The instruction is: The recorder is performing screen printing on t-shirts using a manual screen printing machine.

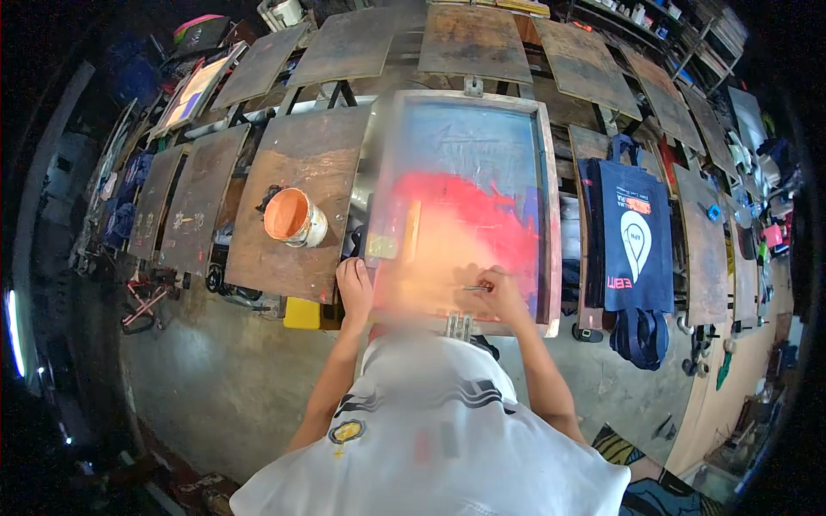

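You have the framed screen [551, 224] at your fingertips, its near part under your right hand [501, 292] and its left edge beside your left hand [354, 285]. Your right fingers pinch a small thin piece [475, 288], too small to identify, over the orange near part; your left fingers are curled at the frame's left edge, and I cannot tell whether they grip it or only rest there. As for progress, the colour [469, 206] already covers the near portion of the mesh, orange around your right fingers and turning pink-red beyond them, with a ragged far edge. Past that edge, well beyond both hands, the mesh shows blue, so I judge the surface partly covered; whether that far band needs any colour is unclear. A long orange strip [413, 230] lies on the screen, beyond and between your two hands. Left of your left fingers and farther out, the bucket [311, 230] has orange inside, so there seems to be some left to use. Well to the right of your right fingers lies a dark blue bag [637, 236] with a white pin shape, apparently printed at least in part. What lies beneath the screen is hidden from view
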### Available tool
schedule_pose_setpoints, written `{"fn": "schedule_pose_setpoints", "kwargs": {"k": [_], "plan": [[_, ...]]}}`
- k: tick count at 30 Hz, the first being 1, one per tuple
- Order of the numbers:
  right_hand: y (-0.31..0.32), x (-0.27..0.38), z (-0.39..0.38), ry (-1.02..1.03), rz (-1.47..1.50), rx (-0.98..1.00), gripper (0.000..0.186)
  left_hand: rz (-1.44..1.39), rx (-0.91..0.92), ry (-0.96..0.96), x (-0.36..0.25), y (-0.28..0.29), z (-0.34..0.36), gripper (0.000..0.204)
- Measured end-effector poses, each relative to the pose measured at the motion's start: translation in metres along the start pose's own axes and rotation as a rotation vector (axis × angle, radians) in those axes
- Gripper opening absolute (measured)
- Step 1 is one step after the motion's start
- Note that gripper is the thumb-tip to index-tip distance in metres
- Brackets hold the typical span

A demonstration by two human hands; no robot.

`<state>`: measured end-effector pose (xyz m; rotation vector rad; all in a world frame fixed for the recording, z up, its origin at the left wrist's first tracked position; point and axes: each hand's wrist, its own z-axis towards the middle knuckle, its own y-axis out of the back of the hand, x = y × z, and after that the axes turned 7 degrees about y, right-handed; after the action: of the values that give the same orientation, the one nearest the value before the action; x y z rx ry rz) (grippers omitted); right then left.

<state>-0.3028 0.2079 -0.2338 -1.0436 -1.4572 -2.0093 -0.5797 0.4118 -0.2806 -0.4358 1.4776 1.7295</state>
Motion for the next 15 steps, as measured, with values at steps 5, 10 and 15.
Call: {"fn": "schedule_pose_setpoints", "kwargs": {"k": [5,10,15], "plan": [[-0.018,0.035,0.012,-0.039,-0.005,0.073,0.016,-0.003,-0.013,0.005,-0.001,0.000,-0.001,0.038],[-0.016,0.019,0.005,0.015,-0.098,0.052,0.018,-0.001,-0.009,0.008,0.000,0.000,-0.001,0.038],[0.014,-0.004,-0.010,-0.048,-0.091,0.014,0.017,-0.004,-0.044,-0.023,0.000,-0.001,0.001,0.035]]}}
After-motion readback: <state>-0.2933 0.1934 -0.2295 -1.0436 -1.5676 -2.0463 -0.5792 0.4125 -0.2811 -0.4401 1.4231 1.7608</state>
